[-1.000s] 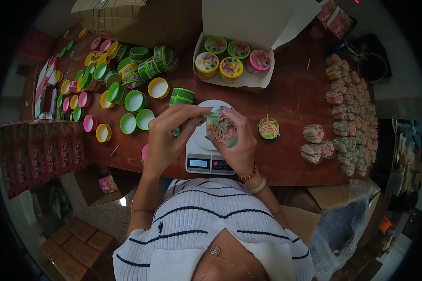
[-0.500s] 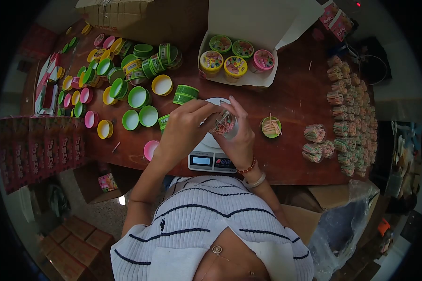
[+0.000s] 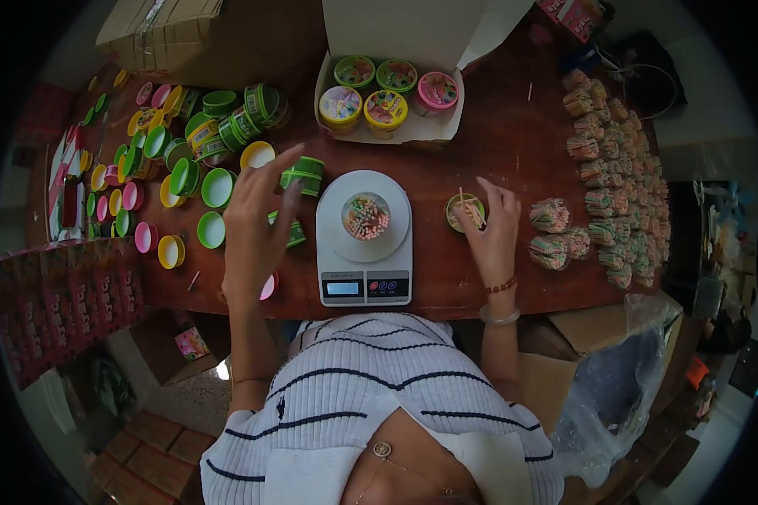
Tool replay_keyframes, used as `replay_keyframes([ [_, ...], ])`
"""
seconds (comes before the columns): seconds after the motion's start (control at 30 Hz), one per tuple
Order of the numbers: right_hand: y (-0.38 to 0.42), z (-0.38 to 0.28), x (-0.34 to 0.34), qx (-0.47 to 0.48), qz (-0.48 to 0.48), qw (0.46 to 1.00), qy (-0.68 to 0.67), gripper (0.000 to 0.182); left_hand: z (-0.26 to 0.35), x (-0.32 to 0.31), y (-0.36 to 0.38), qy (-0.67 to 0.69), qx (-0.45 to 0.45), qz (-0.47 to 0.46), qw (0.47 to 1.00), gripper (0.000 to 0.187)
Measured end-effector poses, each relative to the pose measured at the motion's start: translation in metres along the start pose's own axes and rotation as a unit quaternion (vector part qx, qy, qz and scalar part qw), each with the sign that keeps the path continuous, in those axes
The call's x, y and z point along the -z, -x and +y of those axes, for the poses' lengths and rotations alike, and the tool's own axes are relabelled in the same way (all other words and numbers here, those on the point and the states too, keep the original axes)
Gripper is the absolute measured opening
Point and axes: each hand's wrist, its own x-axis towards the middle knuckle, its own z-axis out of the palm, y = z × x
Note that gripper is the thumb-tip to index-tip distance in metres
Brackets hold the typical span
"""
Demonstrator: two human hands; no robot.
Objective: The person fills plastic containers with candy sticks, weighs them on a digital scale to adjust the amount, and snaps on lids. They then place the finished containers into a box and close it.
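Note:
A clear cup of colourful sticks (image 3: 366, 216) rests on the round plate of the white kitchen scale (image 3: 327, 252), whose display is lit. My left hand (image 3: 261, 215) is raised left of the scale, fingers apart and holding nothing, near a stack of green lids (image 3: 303, 175). On the right, my right hand (image 3: 492, 227) hovers at the small green-rimmed dish of sticks (image 3: 466, 210). Its thumb and fingers are apart, the thumb close to the sticks, with nothing seen held.
Green, yellow and pink lids (image 3: 217, 187) lie in heaps at the left. An open white box (image 3: 425, 128) holds several lidded tubs behind the scale. Bundles of sticks (image 3: 606, 172) crowd the right side. A cardboard box (image 3: 202, 42) stands at the back left.
Both hands have let go of the clear cup, which now sits on the scale. My left hand has moved left and my right hand has moved right to the small dish.

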Motion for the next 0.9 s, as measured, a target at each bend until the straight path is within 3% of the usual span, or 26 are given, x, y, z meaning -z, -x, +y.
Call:
replay_keyframes([
  [0.07,-0.006,0.027,-0.004,-0.049,-0.057,0.997,0.023,0.052,-0.005,0.004,0.000,-0.005,0.027,-0.002,1.000,0.041],
  [0.1,-0.010,0.022,-0.002,-0.063,-0.075,0.995,0.007,0.042,-0.007,0.005,0.000,-0.009,0.023,0.017,1.000,0.039],
  [0.23,-0.010,0.018,-0.010,-0.079,-0.123,0.989,-0.030,0.032,-0.011,0.012,0.009,-0.015,0.040,0.043,0.998,0.031],
  [0.3,-0.006,0.021,-0.014,-0.041,-0.036,0.997,-0.055,0.024,-0.015,0.016,0.015,-0.030,0.036,0.057,0.997,0.029],
  [0.6,-0.002,0.018,-0.003,-0.088,-0.028,0.994,-0.051,0.021,-0.016,0.020,0.026,0.014,0.075,0.014,0.997,0.028],
  [0.8,-0.005,0.016,0.005,-0.129,-0.037,0.989,-0.069,0.025,-0.002,0.002,0.017,0.038,0.000,-0.024,0.999,0.028],
  [0.9,-0.009,0.029,0.003,-0.098,0.022,0.987,-0.130,0.023,0.009,-0.005,0.011,0.066,0.004,-0.085,0.994,0.027],
])
